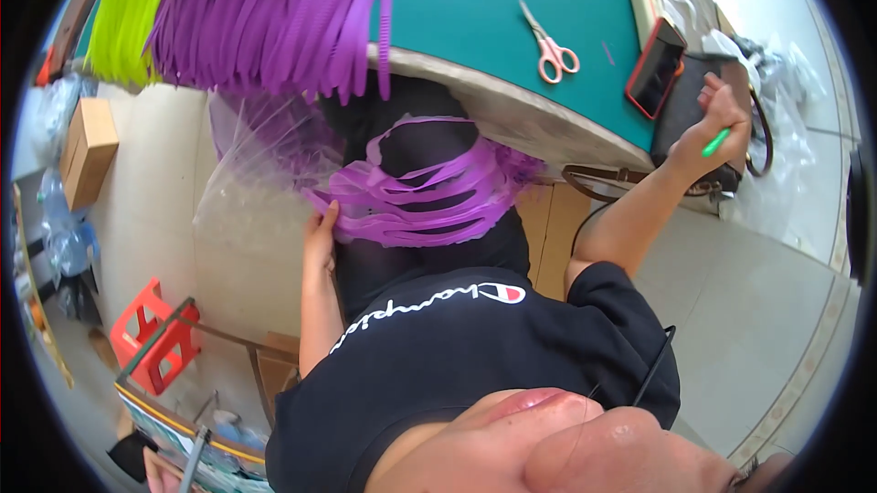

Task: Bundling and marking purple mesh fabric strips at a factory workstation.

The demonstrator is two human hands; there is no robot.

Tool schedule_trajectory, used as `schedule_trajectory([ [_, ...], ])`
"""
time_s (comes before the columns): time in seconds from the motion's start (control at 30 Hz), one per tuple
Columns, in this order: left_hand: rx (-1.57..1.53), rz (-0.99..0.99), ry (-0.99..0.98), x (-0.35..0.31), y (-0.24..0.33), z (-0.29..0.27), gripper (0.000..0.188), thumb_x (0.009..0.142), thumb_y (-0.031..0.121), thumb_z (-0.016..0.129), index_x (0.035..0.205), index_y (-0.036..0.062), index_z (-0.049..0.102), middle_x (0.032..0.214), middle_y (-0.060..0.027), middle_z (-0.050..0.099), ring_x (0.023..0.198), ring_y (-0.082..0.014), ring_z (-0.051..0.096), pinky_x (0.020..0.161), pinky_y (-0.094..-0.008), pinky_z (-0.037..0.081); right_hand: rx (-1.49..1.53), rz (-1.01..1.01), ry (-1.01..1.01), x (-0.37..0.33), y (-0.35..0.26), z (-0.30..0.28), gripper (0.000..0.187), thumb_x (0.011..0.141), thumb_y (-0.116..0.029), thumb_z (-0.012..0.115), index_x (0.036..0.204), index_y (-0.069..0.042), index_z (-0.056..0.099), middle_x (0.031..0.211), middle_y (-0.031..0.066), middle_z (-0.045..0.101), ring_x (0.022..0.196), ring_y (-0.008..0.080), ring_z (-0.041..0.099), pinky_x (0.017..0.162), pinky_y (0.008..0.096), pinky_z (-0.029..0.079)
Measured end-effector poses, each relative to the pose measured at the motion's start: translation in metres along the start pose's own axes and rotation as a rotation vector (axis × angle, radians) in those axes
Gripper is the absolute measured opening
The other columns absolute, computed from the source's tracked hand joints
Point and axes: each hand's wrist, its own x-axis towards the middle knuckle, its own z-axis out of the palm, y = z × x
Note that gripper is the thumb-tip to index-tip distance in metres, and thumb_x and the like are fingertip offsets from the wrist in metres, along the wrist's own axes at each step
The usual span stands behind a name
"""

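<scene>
Across my lap lies a bundle of purple rubbery strips (425,219), loosely joined and partly spread apart. My left hand (320,235) pinches the left end of this bundle, with the thumb and fingers closed on its edge. Out to the right, beyond the table's edge, my right hand (714,123) is raised with its fingers curled around a slim bright-green handle (716,143). The rest of that tool is hidden by the hand, so its kind is unclear. Beneath this hand is a dark handbag (699,82) with a brown strap.
On the green table (457,0) hang rows of purple strips (265,18) and yellow-green strips (132,13). Pink-handled scissors (550,53) and a red-edged phone (656,68) lie to the right. A clear plastic bag (251,178), cardboard box (89,150) and red stool (151,338) are at left.
</scene>
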Motion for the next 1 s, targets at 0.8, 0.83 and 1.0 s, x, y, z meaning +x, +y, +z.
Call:
schedule_trajectory([
  [0.8,-0.634,0.705,-0.343,-0.138,0.153,0.029,0.021,0.092,0.009,0.062,0.11,0.0085,0.05,0.108,-0.0045,0.059,0.102,-0.0172,0.058,0.092,-0.0327,0.045,0.747,0.213,-1.249,-0.169,-0.136,0.095,0.038,0.087,-0.017,0.069,0.076,-0.005,0.035,0.108,0.0182,0.065,0.092,0.0234,0.06,0.085,0.0341,0.048],
  [0.83,-0.58,0.8,-0.301,-0.136,0.148,0.023,0.023,0.094,0.01,0.059,0.115,0.0077,0.05,0.111,-0.0055,0.059,0.105,-0.0185,0.058,0.094,-0.0346,0.046,0.679,0.284,-1.38,-0.17,-0.141,0.099,0.039,0.086,-0.017,0.07,0.076,-0.005,0.035,0.105,0.017,0.065,0.09,0.022,0.059,0.081,0.0336,0.048],
  [1.0,-0.747,0.677,-0.219,-0.147,0.157,0.025,0.033,0.099,0.015,0.05,0.13,0.0048,0.046,0.118,-0.0112,0.059,0.117,-0.0246,0.055,0.1,-0.0422,0.045,0.822,0.389,-1.255,-0.165,-0.141,0.104,0.039,0.083,-0.004,0.069,0.07,-0.006,0.033,0.083,0.0096,0.063,0.075,0.0092,0.051,0.067,0.0248,0.044],
])
